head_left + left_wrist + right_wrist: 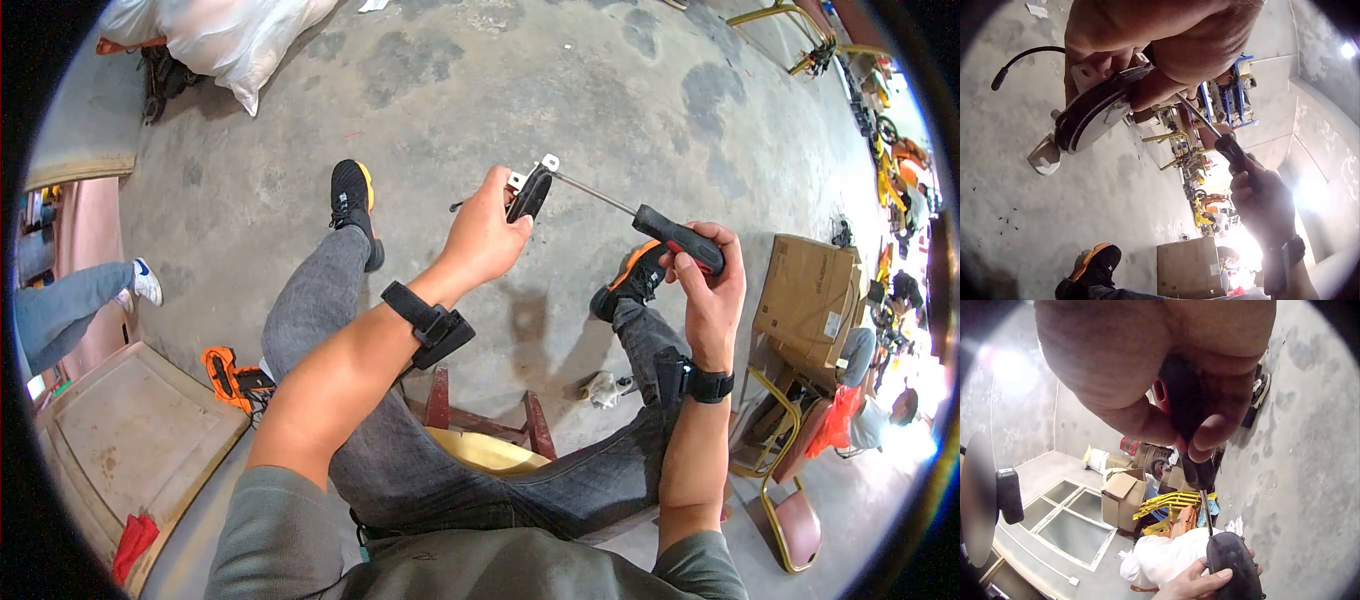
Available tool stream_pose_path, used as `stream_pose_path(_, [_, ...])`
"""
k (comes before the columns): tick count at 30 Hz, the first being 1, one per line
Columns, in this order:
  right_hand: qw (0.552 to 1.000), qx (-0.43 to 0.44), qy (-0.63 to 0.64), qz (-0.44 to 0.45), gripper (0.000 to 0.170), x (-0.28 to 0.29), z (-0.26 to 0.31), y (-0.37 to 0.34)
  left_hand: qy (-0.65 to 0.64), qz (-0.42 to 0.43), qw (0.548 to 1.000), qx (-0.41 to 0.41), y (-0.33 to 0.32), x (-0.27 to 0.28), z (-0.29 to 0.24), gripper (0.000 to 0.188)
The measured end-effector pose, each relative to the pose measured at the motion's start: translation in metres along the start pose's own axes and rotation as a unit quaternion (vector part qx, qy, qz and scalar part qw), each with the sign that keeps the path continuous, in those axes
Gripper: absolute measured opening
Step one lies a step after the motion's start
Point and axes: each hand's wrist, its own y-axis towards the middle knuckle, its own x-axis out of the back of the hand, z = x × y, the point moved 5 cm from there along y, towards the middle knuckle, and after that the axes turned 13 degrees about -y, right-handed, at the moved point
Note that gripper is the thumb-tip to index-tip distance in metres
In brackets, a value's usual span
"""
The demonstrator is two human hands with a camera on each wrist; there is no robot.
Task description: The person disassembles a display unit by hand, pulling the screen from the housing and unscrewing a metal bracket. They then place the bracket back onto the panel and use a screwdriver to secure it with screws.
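Note:
My left hand (482, 240) grips a black, rounded, flat-sided device (530, 195) with pale metal tabs at its edge. One metal tab (1045, 155) sticks out below it in the left wrist view, and a short black cable (1025, 52) trails off the other way. In my right hand (718, 290) is a screwdriver (680, 240) with a black and red handle, held by the fingers and thumb. Its thin shaft (1206, 512) points at the device, and the tip overlaps the edge beside a tab in the head view. The fingers hide part of the device.
Both hands are above the concrete floor (430, 110), between my knees. A cardboard box (808, 295) and gold-framed chairs (775, 420) stand at the right. To the left are a wooden-edged panel (140, 440) and an orange object (228, 380); a white sack (235, 40) lies further off.

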Motion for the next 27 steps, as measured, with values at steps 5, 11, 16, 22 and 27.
stream_pose_path(5, [1.0,0.003,-0.001,0.001,0.031,-0.002,0.002,0.0,0.006,0.007,1.0,0.016,-0.001,-0.001,-0.002,0.033])
stream_pose_path(11, [1.0,-0.002,-0.003,-0.003,0.032,-0.002,0.002,0.0,0.016,-0.001,1.0,0.001,-0.002,-0.001,-0.003,0.034])
stream_pose_path(16, [0.999,-0.021,-0.022,-0.021,0.033,0.0,0.0,-0.001,0.023,-0.011,0.999,-0.043,-0.003,-0.001,-0.004,0.031])
stream_pose_path(22, [0.998,0.004,-0.053,0.019,0.036,-0.005,0.0,-0.002,0.06,-0.036,0.997,-0.025,-0.007,0.002,-0.009,0.032])
stream_pose_path(27, [0.995,-0.052,-0.088,-0.002,0.04,0.002,-0.007,0.005,0.086,-0.025,0.996,-0.021,-0.008,0.0,-0.009,0.032])
